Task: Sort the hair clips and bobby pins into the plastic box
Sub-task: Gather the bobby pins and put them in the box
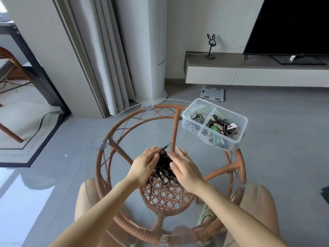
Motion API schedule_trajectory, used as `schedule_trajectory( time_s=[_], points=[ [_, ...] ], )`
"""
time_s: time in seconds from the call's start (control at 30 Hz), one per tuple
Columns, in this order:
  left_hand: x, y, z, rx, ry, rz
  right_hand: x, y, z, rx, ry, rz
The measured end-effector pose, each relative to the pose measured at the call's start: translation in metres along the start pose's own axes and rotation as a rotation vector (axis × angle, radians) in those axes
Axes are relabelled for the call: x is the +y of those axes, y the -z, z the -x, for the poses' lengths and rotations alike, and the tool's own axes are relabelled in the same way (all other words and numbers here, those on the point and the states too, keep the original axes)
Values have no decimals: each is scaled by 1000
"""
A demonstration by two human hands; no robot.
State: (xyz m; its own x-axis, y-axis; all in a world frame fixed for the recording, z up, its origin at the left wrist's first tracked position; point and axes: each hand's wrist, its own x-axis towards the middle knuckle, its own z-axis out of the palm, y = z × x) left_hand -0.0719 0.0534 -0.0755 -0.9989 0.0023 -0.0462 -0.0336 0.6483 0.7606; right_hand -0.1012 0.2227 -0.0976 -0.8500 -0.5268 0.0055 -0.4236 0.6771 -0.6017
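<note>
A heap of black bobby pins lies on the round glass tabletop. My left hand presses against the heap's left side and my right hand against its right side, fingers straight and together, palms facing inward. Neither hand grips a pin. A clear plastic box stands at the table's far right edge. Its left compartment holds black bobby pins. Its right compartment holds coloured hair clips in black, green and pink.
The glass top rests on a brown rattan frame with suction cups. Beyond are a grey curtain, a white tower unit, a floor scale, and a low TV cabinet with a TV. My knees show below the glass.
</note>
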Motion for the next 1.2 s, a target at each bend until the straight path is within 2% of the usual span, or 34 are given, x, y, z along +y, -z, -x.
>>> schedule_trajectory(
  time_s=[0.1,0.13,0.2,0.23,0.3,0.4,0.57,0.93,1.2],
  points=[
    [2,10,7,-28,58,106,-4,14,12,-14,0,-39],
    [1,14,8,0,54,20,-4,20,16,54,1,1],
    [2,22,13,53,22,-299,-7,31,22,168,-3,165],
    [4,24,16,56,10,-434,-9,35,24,154,0,262],
    [8,23,19,13,43,-551,-12,34,22,51,-7,430],
    [15,17,19,-27,98,-532,-16,28,13,38,-12,476],
    [24,13,11,-17,74,-476,-28,26,0,35,-3,408],
    [36,28,5,71,61,-360,-34,37,-7,43,-180,56],
    [48,63,1,192,113,-188,-37,75,-9,101,-199,-105]
  ],
)
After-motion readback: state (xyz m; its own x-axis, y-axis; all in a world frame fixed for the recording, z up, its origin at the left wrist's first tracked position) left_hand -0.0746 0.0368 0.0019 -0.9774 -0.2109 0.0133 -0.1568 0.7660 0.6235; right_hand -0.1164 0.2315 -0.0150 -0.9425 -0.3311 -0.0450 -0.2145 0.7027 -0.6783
